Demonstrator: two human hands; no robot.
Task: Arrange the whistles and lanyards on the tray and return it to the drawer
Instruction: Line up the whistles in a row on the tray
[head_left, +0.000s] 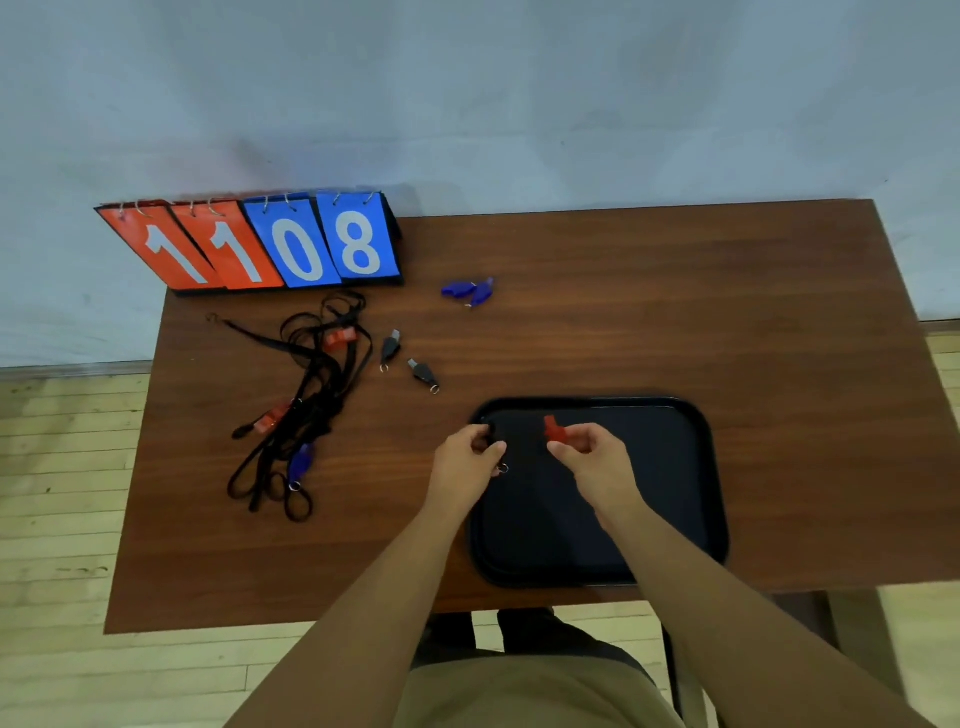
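A black tray (675, 499) lies on the brown table near its front edge. Over the tray's far left corner, my left hand (467, 457) is closed on a black whistle (488, 434) whose key ring hangs below the fingers. My right hand (592, 452) pinches a red whistle (555, 429) just above the tray. Two black whistles (389, 347) (425, 373) lie beyond the tray, and two blue whistles (467, 292) lie farther back. A tangle of black lanyards (311, 405) at the left holds two red whistles (340, 338) (270, 418) and a blue one (300, 462).
A flip scoreboard (260, 244) reading 11 and 08 stands at the table's far left corner against the pale wall. The table (675, 312) has bare wood on its right half. Wooden floor shows to the left and below the front edge.
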